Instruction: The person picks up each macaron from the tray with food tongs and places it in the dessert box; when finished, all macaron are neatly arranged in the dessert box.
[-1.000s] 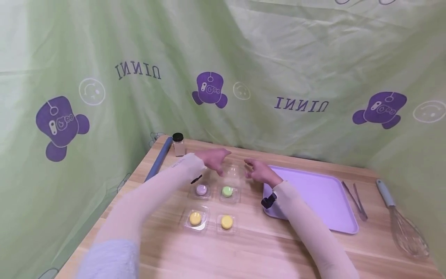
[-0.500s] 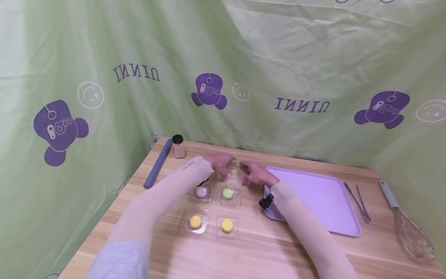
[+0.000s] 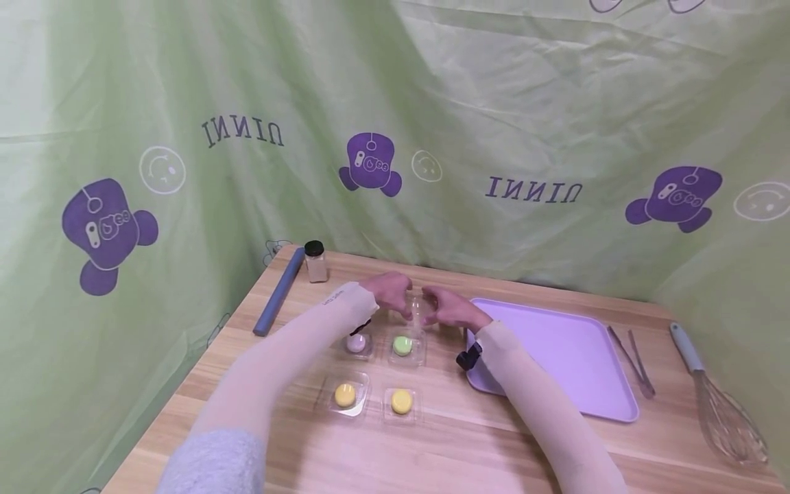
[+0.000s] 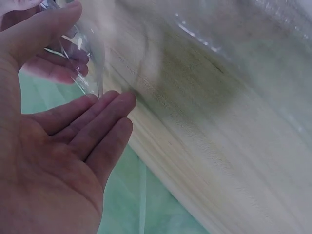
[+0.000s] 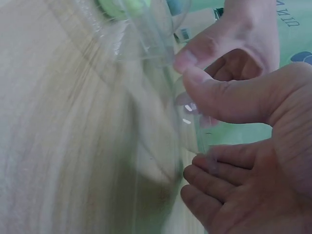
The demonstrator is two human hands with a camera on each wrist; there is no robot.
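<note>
In the head view, my left hand (image 3: 392,291) and right hand (image 3: 453,309) face each other across a clear plastic box (image 3: 415,310). My left thumb and fingers grip one side of it, as the left wrist view shows with the shiny plastic (image 4: 80,51) at the fingertips. On the other side, my right thumb and fingers (image 5: 214,178) pinch it too. Just in front of the hands, a pale purple macaron (image 3: 356,343) and a green macaron (image 3: 402,346) sit in clear plastic boxes. Closer to me are two yellow macarons, left (image 3: 345,395) and right (image 3: 401,402), boxed likewise.
A purple tray (image 3: 555,357) lies right of the boxes, partly under my right forearm. Tongs (image 3: 636,363) and a whisk (image 3: 719,398) are further right. At the back left stand a black-lidded jar (image 3: 316,262) and a blue rolling pin (image 3: 280,291). Green cloth (image 3: 463,103) hangs behind.
My hands have come closer together and closed on the clear plastic box from both sides. The left hand moved right and slightly down. The macarons and tray stay put.
</note>
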